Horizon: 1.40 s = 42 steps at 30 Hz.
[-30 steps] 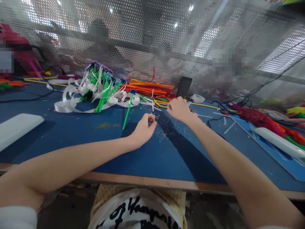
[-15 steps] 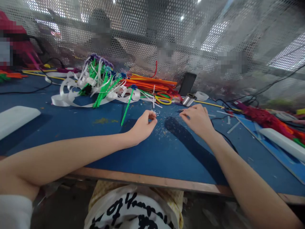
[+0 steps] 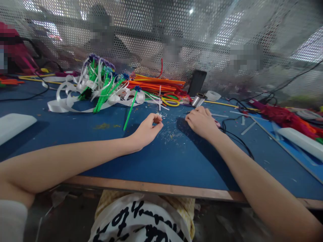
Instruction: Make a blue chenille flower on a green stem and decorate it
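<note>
My left hand point(image 3: 146, 131) hovers low over the blue table, thumb and forefinger curled together in a pinch. Tiny white beads or specks point(image 3: 160, 115) show right by its fingertips; whether they are held or lie on the table I cannot tell. My right hand point(image 3: 202, 122) is curled palm down close to the table. A small dark tip pokes out beyond its fingers and a bit of pink point(image 3: 217, 124) shows behind its palm; the fingers hide the rest. Just beyond it lies a silver spool point(image 3: 198, 100). A green pipe-cleaner stem with a blue flower top point(image 3: 130, 109) lies left of the left hand.
At the back lie a bunch of pipe-cleaner flowers point(image 3: 104, 90), curled white ribbon point(image 3: 59, 106), orange pipe cleaners point(image 3: 156, 84) and a dark phone point(image 3: 197, 82) leaning upright. Yellow-handled scissors point(image 3: 171, 102) lie before them. A black cable point(image 3: 239, 143) runs beside my right hand.
My right hand has lowered and curled over the dark-tipped thing, and pink now shows behind its palm. My left hand keeps its pinch. The whole view has shifted slightly.
</note>
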Tool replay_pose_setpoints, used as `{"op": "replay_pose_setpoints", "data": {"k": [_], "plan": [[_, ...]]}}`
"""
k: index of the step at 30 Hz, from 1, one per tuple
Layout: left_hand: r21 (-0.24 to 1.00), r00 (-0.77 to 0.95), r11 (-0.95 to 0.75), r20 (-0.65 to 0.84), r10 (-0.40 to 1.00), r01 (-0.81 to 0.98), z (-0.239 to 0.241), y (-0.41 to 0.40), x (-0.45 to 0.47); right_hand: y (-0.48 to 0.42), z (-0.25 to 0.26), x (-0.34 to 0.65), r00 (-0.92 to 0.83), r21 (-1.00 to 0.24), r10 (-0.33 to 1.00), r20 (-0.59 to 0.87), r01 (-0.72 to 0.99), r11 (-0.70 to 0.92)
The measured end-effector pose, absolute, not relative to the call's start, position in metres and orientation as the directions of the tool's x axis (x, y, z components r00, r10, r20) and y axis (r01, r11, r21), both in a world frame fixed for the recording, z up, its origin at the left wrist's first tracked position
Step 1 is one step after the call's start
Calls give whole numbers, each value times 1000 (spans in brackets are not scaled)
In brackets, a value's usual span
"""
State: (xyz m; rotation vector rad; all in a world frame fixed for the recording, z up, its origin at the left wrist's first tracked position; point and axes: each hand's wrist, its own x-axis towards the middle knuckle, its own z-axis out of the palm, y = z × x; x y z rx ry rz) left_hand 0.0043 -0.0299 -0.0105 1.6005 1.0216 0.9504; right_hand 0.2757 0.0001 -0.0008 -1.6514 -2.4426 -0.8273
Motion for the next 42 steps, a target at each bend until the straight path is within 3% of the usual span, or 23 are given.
{"op": "replay_pose_setpoints", "data": {"k": [7,15,23,42], "plan": [[967,351,-164,87,932,195,-8,-31,5,-3,4,265,-400,327,815,420,904,275],[959,358,-182,95,929,216,-6,-32,5,-4,0,269,-462,234,811,358,886,401],[959,359,-205,125,925,193,-12,-29,5,-6,-1,255,-413,306,802,432,903,301],[953,397,-261,182,900,156,-15,-28,4,-7,-6,251,-481,209,756,445,876,435]]}}
